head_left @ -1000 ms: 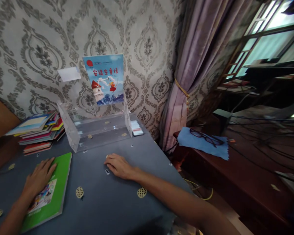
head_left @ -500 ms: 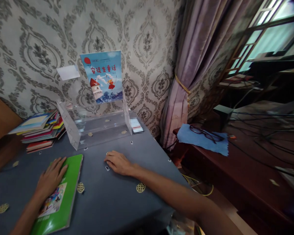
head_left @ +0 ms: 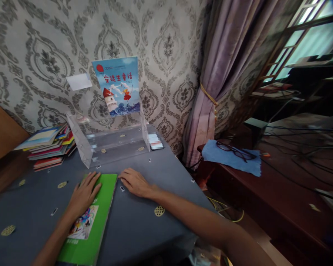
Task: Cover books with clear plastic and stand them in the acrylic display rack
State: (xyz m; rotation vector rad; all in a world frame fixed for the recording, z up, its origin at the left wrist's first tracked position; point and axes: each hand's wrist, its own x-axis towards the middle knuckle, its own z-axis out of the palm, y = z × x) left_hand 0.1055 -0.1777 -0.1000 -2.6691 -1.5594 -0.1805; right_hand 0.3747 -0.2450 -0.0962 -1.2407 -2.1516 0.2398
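My left hand (head_left: 84, 194) lies flat, fingers spread, on a green picture book (head_left: 100, 218) that rests on the grey-blue tablecloth (head_left: 133, 225). My right hand (head_left: 134, 183) lies palm down on the cloth just right of the book's top corner, fingers loosely extended, holding nothing. Beyond both hands stands a clear acrylic book rack (head_left: 108, 144) with a blue storybook (head_left: 117, 85) upright in it.
A stack of colourful books (head_left: 50, 146) sits at the back left. A small card (head_left: 154, 141) lies right of the rack. The table edge drops off at right, beside a purple curtain (head_left: 213, 92). Glasses (head_left: 233, 149) lie on a blue cloth (head_left: 230, 159) on a dark wooden desk.
My left hand has slid the green book rightwards across the cloth, until its corner is close to my right hand. My right hand has stayed in place.
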